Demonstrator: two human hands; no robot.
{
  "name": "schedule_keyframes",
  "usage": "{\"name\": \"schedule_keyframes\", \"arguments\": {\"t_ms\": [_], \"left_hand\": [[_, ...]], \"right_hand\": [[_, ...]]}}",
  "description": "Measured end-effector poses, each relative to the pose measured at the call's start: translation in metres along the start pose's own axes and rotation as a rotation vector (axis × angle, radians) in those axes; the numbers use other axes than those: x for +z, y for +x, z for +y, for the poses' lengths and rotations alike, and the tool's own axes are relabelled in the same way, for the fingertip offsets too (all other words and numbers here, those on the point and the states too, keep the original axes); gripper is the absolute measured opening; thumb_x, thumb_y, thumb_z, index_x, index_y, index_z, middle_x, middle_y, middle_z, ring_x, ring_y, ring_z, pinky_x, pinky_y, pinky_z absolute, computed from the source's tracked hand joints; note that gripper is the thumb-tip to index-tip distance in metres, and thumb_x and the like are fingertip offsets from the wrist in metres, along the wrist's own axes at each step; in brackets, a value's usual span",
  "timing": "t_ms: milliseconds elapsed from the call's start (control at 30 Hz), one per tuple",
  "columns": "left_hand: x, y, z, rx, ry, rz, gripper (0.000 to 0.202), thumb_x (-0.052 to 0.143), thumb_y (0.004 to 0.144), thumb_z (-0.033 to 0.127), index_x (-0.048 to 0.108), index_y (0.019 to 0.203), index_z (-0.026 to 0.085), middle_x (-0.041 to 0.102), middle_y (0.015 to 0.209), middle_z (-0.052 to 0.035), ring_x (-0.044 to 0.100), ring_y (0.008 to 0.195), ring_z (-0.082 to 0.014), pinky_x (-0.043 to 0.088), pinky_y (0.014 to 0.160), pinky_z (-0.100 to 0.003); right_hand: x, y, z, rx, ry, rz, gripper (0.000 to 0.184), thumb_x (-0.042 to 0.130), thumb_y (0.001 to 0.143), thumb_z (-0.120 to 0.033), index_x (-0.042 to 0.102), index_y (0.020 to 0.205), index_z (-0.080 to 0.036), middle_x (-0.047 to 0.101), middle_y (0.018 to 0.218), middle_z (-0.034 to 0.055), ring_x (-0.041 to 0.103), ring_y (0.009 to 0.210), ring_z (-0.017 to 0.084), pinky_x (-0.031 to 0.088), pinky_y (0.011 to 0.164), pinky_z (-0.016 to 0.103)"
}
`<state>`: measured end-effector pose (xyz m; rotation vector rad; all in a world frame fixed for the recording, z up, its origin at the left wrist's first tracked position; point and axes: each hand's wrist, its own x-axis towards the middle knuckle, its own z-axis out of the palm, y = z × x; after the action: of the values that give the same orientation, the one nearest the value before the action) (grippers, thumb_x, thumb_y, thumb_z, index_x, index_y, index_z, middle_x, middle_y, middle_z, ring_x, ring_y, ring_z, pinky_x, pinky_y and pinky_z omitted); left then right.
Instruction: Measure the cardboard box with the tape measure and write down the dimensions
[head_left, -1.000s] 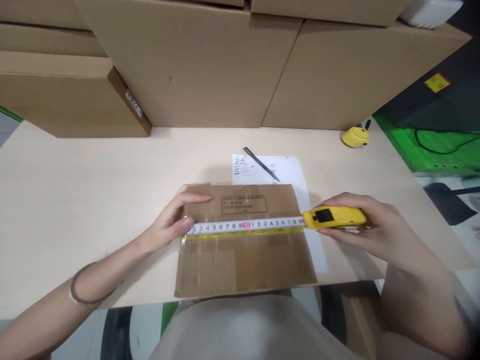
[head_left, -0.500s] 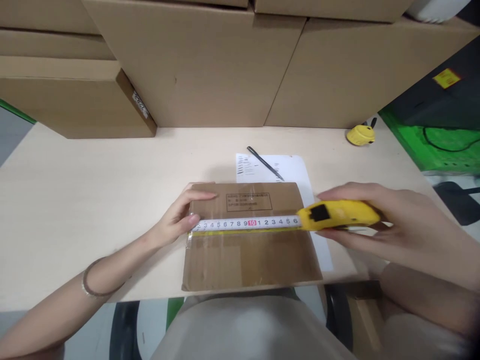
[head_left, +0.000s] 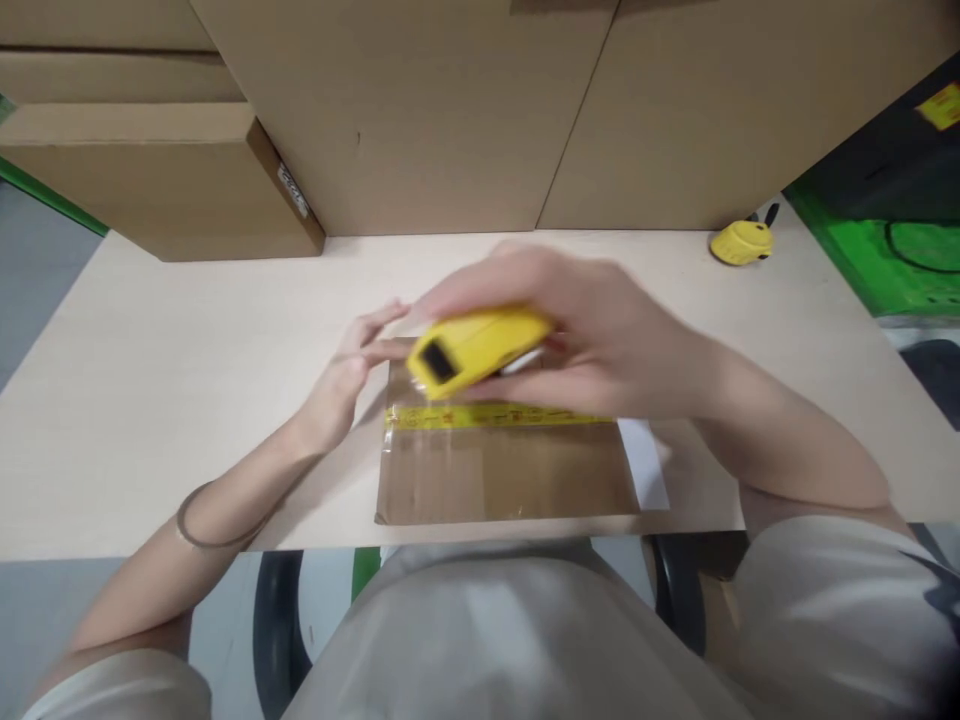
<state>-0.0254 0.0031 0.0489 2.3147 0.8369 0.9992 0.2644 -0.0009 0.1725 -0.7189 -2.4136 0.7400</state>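
Note:
A yellow tape measure with a black patch is gripped in my right hand, slightly blurred, above the upper left part of a small cardboard box. None of its blade shows. My left hand is by the box's upper left corner, fingers stretched and apart. One fingertip reaches the box's edge or just over it; whether it touches is unclear. Yellow printed tape runs across the box top, and my right hand covers much of the box's far side.
A white paper sheet shows from under the box's right side. A second yellow tape measure rests at the table's back right. Large cardboard boxes line the back, and a flatter carton stands at the left.
My right hand has carried the tape measure left across the box, and the white blade is gone from the box top. My left thumb has come off the box. The view has shifted slightly.

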Motion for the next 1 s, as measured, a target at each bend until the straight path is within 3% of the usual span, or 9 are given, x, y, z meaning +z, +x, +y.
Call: {"name": "schedule_keyframes", "arguments": {"t_ms": [67, 100, 133, 200, 300, 467, 600, 800, 1000], "left_hand": [[-0.012, 0.008, 0.031, 0.040, 0.187, 0.080, 0.038, 0.045, 0.114, 0.045, 0.069, 0.137, 0.026, 0.056, 0.158, -0.0069, 0.049, 0.153, -0.0347, 0.045, 0.126, -0.056], [-0.014, 0.012, 0.050, 0.121, 0.282, 0.069, 0.036, 0.050, 0.112, 0.041, 0.068, 0.138, 0.024, 0.063, 0.144, -0.0108, 0.060, 0.137, -0.0324, 0.054, 0.114, -0.051], [-0.011, 0.017, 0.068, 0.235, 0.351, -0.009, 0.037, 0.049, 0.112, 0.041, 0.067, 0.138, 0.023, 0.068, 0.124, -0.0115, 0.067, 0.116, -0.0280, 0.059, 0.095, -0.043], [0.004, 0.029, 0.101, 0.409, 0.454, -0.185, 0.045, 0.040, 0.115, 0.048, 0.067, 0.135, 0.018, 0.065, 0.088, -0.0060, 0.060, 0.077, -0.0220, 0.048, 0.065, -0.036], [0.039, 0.046, 0.123, 0.392, 0.537, -0.348, 0.067, 0.031, 0.113, 0.065, 0.063, 0.147, 0.016, 0.068, 0.086, -0.0077, 0.063, 0.074, -0.0236, 0.048, 0.066, -0.036], [0.069, 0.060, 0.111, 0.234, 0.569, -0.464, 0.074, 0.030, 0.110, 0.072, 0.054, 0.160, 0.023, 0.075, 0.102, -0.0129, 0.069, 0.069, -0.0245, 0.052, 0.067, -0.037], [0.064, 0.060, 0.106, 0.240, 0.478, -0.489, 0.077, 0.035, 0.110, 0.070, 0.057, 0.157, 0.012, 0.075, 0.096, -0.0128, 0.074, 0.078, -0.0281, 0.056, 0.071, -0.039], [0.059, 0.058, 0.104, 0.295, 0.456, -0.445, 0.068, 0.035, 0.114, 0.061, 0.062, 0.150, 0.009, 0.075, 0.088, -0.0093, 0.074, 0.077, -0.0245, 0.056, 0.066, -0.034], [0.057, 0.058, 0.101, 0.347, 0.469, -0.341, 0.059, 0.041, 0.113, 0.054, 0.067, 0.137, 0.006, 0.074, 0.079, -0.0068, 0.068, 0.062, -0.0203, 0.046, 0.053, -0.031]], "right_hand": [[-0.018, -0.026, 0.005, 0.046, 0.119, 0.162, 0.048, 0.079, 0.099, -0.042, 0.063, 0.143, -0.033, 0.068, 0.144, -0.0035, 0.069, 0.129, 0.016, 0.057, 0.110, 0.030], [-0.024, -0.038, 0.008, 0.085, 0.146, 0.226, 0.050, 0.081, 0.098, -0.042, 0.062, 0.143, -0.034, 0.067, 0.145, -0.0033, 0.070, 0.126, 0.017, 0.059, 0.108, 0.031], [-0.027, -0.049, 0.011, 0.144, 0.163, 0.277, 0.050, 0.082, 0.097, -0.042, 0.063, 0.143, -0.036, 0.068, 0.145, -0.0036, 0.071, 0.123, 0.017, 0.060, 0.106, 0.031], [-0.026, -0.064, 0.017, 0.236, 0.218, 0.351, 0.050, 0.082, 0.096, -0.043, 0.063, 0.142, -0.034, 0.070, 0.139, -0.0014, 0.073, 0.118, 0.018, 0.063, 0.101, 0.032], [-0.017, -0.072, 0.024, 0.306, 0.264, 0.405, 0.050, 0.081, 0.095, -0.041, 0.063, 0.141, -0.031, 0.073, 0.129, 0.0003, 0.074, 0.112, 0.020, 0.065, 0.097, 0.035], [-0.012, -0.083, 0.025, 0.435, 0.137, 0.401, 0.057, 0.080, 0.087, -0.051, 0.065, 0.140, -0.036, 0.070, 0.138, 0.0030, 0.075, 0.113, 0.028, 0.067, 0.086, 0.042], [-0.019, -0.100, 0.024, 0.447, 0.130, 0.388, 0.053, 0.080, 0.089, -0.052, 0.065, 0.138, -0.039, 0.074, 0.129, 0.0023, 0.075, 0.106, 0.026, 0.066, 0.080, 0.040], [-0.027, -0.118, 0.028, 0.428, 0.173, 0.384, 0.046, 0.079, 0.094, -0.036, 0.065, 0.138, -0.035, 0.077, 0.117, 0.0037, 0.076, 0.095, 0.022, 0.063, 0.075, 0.034], [-0.022, -0.124, 0.031, 0.401, 0.200, 0.409, 0.047, 0.084, 0.089, -0.034, 0.070, 0.134, -0.041, 0.073, 0.131, -0.0013, 0.075, 0.104, 0.022, 0.066, 0.082, 0.036]]}}
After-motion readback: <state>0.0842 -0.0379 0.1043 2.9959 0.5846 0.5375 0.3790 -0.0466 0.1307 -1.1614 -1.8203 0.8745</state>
